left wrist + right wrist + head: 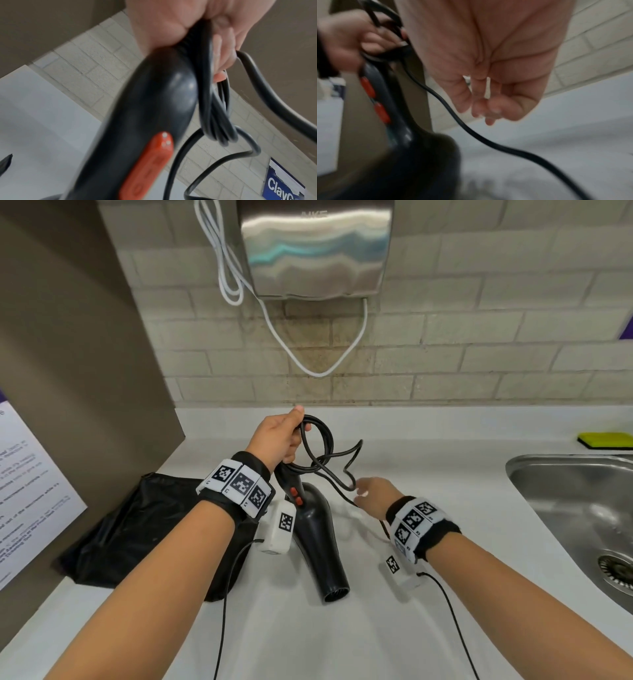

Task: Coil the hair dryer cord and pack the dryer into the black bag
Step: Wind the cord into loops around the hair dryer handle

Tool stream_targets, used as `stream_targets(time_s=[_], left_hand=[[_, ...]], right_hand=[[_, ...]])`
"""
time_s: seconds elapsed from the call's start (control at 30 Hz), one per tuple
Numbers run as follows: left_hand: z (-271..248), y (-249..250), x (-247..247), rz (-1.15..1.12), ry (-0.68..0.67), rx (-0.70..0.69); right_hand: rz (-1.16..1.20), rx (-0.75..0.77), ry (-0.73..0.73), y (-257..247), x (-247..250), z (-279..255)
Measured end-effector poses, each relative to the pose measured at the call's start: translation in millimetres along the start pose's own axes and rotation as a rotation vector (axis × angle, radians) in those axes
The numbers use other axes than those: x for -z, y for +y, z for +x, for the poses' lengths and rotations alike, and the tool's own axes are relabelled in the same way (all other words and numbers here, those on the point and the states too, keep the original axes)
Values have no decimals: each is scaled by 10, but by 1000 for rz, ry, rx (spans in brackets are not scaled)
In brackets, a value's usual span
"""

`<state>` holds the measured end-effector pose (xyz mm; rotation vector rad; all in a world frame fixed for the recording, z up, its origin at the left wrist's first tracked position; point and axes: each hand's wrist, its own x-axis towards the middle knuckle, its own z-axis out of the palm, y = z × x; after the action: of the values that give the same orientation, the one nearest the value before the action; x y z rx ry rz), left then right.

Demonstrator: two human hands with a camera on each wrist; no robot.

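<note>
The black hair dryer (317, 529) (145, 121) (402, 148) with red switches stands nozzle-down on the white counter (342, 638). My left hand (281, 436) (171, 20) (342, 40) grips the top of its handle together with several loops of the black cord (322, 436) (216, 115). The loose rest of the cord (471, 129) trails down to the right. My right hand (371, 491) (488, 67) hovers beside that loose stretch with fingers loosely curled, holding nothing. The black bag (137, 529) lies crumpled on the counter to the left, partly behind my left forearm.
A steel sink (548, 470) is set into the counter at the right, with a yellow sponge (604, 440) behind it. A metal hand dryer (315, 248) hangs on the brick wall with a white cable (318, 371) looping below. A printed sign (27, 491) leans at the left.
</note>
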<state>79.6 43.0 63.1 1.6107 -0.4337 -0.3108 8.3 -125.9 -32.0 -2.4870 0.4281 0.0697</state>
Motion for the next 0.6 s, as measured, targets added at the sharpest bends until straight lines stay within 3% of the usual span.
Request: stream_targets(time_s=[0.23,0.33,0.4,0.53,0.6], left_hand=[[-21,29,-58,-18,-2,-4],[-26,37,-59,-10,-12,-5],[-27,34,-77,3,-20,-3],[-2,36,-80,9,-3,5],[19,37,-76,12,3,3]], right_hand=[[855,343,-22,-445,66,-71],[1051,291,-28,-558,83,-31],[1052,242,-21,-598,105,-20],[818,440,56,-494,146,-73],[658,447,126,-405,140,-80]])
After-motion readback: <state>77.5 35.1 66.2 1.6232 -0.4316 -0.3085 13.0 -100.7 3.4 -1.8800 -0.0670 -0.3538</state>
